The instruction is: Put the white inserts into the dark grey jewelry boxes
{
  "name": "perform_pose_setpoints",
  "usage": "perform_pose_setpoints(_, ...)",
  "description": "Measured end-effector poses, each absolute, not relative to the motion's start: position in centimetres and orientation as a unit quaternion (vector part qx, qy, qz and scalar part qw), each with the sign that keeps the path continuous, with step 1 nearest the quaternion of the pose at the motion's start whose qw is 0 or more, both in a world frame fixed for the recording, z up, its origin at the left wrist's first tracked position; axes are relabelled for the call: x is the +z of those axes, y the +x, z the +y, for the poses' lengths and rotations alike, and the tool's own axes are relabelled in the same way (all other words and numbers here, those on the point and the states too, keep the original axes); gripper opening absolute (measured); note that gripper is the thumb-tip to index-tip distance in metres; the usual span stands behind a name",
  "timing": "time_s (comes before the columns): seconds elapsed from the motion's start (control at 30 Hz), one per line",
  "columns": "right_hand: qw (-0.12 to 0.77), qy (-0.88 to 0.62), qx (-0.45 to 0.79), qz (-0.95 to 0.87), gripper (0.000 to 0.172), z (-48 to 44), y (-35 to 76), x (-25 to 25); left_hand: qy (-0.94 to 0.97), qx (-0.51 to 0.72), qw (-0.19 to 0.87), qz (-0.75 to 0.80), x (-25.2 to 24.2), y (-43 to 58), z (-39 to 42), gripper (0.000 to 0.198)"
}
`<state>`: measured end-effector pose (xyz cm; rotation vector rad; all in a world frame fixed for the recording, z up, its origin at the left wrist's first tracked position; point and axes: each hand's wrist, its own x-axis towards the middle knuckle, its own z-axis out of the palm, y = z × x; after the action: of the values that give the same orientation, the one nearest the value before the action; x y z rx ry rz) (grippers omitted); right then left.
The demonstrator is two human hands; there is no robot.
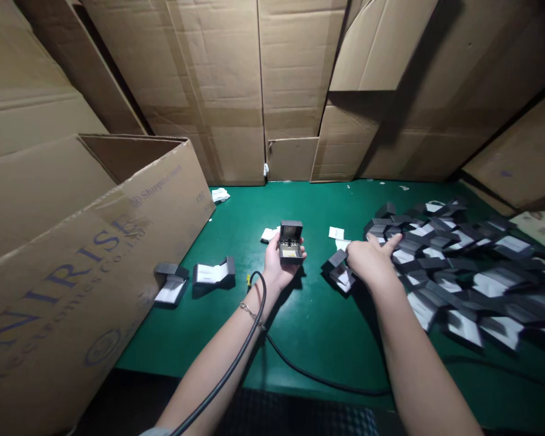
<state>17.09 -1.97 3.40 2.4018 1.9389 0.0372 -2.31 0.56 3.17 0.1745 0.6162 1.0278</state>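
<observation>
A small black hinged box rests in my left hand, its lid raised and its pale insert facing me. My left fingers wrap round it from below. My right hand is palm down at the left edge of a pile of black boxes. Its outer fingers stretch out, while the thumb side is curled at a white paper slip, partly covered by the hand. Another white slip lies just beyond. Close to my right wrist sits an open black box with white paper inside.
Many open black boxes with white papers crowd the right side. Two more boxes stand left, beside a large cardboard carton. A black cable crosses my left forearm. Cardboard walls enclose the green table.
</observation>
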Motion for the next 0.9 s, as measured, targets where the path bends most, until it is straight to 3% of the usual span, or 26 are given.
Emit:
perform_pose_setpoints(0.13,0.087,0.787,-0.013,0.610,0.030,-2.2,16.3,4.3,0.083,0.485,0.825,0.277,3.4,-2.5,0.5,0.039)
perform_pose_setpoints(0.43,0.124,0.777,-0.020,0.617,0.036,-2.1,15.5,5.3,0.082,0.490,0.819,0.288,4.0,-2.5,0.3,0.036)
perform_pose_setpoints(0.73,0.087,0.777,-0.015,0.623,0.034,-1.8,16.0,4.7,0.089,0.494,0.817,0.285,3.9,-2.4,0.3,0.036)
perform_pose_setpoints(0.9,-0.003,0.774,-0.006,0.634,0.036,-2.1,16.8,4.2,0.084,0.493,0.816,0.289,3.7,-2.4,0.5,0.037)
